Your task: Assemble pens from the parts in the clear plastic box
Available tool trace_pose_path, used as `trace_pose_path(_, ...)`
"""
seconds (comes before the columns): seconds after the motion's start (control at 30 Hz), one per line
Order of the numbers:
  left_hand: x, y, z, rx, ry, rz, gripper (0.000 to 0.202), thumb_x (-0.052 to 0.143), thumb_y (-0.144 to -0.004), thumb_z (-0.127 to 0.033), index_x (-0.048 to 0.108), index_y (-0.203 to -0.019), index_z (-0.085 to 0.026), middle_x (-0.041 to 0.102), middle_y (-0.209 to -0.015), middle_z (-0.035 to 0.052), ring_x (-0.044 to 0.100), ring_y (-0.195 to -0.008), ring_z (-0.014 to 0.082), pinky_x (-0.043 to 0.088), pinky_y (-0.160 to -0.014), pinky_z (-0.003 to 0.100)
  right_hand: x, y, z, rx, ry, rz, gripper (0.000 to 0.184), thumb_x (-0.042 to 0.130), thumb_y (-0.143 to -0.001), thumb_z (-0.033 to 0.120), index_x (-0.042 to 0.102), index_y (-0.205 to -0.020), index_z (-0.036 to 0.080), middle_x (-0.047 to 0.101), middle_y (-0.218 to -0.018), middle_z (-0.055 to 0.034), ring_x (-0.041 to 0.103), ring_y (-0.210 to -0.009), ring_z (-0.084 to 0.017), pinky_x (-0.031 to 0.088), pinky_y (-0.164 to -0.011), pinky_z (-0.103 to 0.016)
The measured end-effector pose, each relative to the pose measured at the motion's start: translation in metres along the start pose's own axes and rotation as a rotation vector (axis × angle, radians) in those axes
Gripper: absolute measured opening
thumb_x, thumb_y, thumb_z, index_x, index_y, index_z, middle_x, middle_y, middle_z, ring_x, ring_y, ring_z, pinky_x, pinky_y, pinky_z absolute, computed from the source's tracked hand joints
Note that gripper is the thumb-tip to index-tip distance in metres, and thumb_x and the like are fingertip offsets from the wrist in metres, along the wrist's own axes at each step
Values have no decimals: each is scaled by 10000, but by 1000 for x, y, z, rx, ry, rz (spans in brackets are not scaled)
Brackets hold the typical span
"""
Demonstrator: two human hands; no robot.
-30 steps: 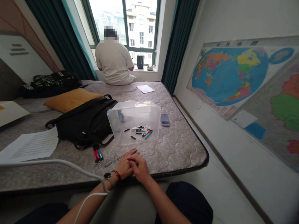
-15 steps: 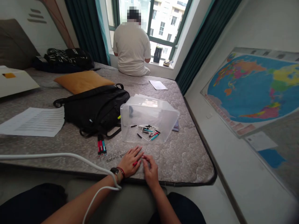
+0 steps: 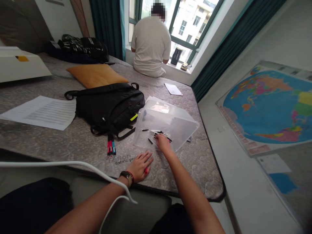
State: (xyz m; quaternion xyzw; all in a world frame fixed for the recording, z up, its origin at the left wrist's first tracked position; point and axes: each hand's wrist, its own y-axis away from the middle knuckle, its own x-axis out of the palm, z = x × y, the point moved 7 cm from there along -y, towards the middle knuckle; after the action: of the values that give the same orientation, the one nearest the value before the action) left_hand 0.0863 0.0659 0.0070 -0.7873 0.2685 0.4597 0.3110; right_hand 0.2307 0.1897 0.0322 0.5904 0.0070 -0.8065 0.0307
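Observation:
My left hand [image 3: 140, 167] rests palm down on the mattress, its fingers stretched forward. A small red pen part [image 3: 146, 170] is tucked at its thumb, mostly covered by the hand. My right hand [image 3: 162, 143] reaches inside a clear plastic box [image 3: 185, 125] that lies with its opening towards me. Its fingers are bent together among loose pen parts [image 3: 150, 141], black and silver; what they pinch is hidden. Left of my hands, several pens [image 3: 111, 146] in red, black and blue lie side by side.
A black backpack [image 3: 109, 107] lies left of the box, with an orange envelope [image 3: 97, 74] behind it. Printed paper [image 3: 48, 112] is at the left. A white cable [image 3: 73, 164] crosses in front of my left arm. Someone in a light shirt [image 3: 152, 45] sits by the window.
My right hand has left the side of my left hand and gone forward into the clear box. My left hand stays on the mattress. The view has shifted and tilted.

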Motion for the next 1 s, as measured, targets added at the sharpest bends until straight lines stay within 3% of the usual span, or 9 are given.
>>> trace_pose_path(0.1,0,0,0,-8,-2,-3,483,469,-906,-303,513,-1381,-231,392,-1534,71,314,-1417,285,274,-1138,469,10,-14,5,-23,170,128,269,433,-952,180,682,-1053,183,653,-1119,-118,619,-983,-199,415,-830,-262)
trace_pose_path(0.2,-1,0,0,-13,-2,-8,472,470,-905,-298,525,-1368,-224,402,-1526,77,320,-1413,285,274,-1134,465,14,-18,9,-47,275,175,304,400,-961,181,680,-1079,177,656,-1130,-123,628,-974,-203,420,-828,-263)
trace_pose_path(0.73,-2,3,1,-10,1,-40,438,449,-925,-321,554,-1335,-209,448,-1489,95,347,-1396,290,282,-1121,467,10,-14,32,-144,431,274,362,369,-945,120,675,-1138,130,647,-1213,-193,629,-1080,-263,463,-898,-340)
trace_pose_path(0.87,-3,3,1,-8,2,-57,430,452,-921,-313,565,-1321,-205,461,-1479,97,354,-1391,285,284,-1121,462,11,-11,33,-110,418,277,307,440,-904,111,687,-1086,116,683,-1138,-193,655,-1033,-268,474,-874,-340)
trace_pose_path(1.0,-3,3,0,-7,6,-69,427,450,-922,-313,567,-1318,-202,461,-1480,98,353,-1392,281,280,-1124,458,-3,-8,26,-37,376,217,235,550,-836,141,680,-1029,110,702,-1067,-189,668,-968,-262,479,-825,-315)
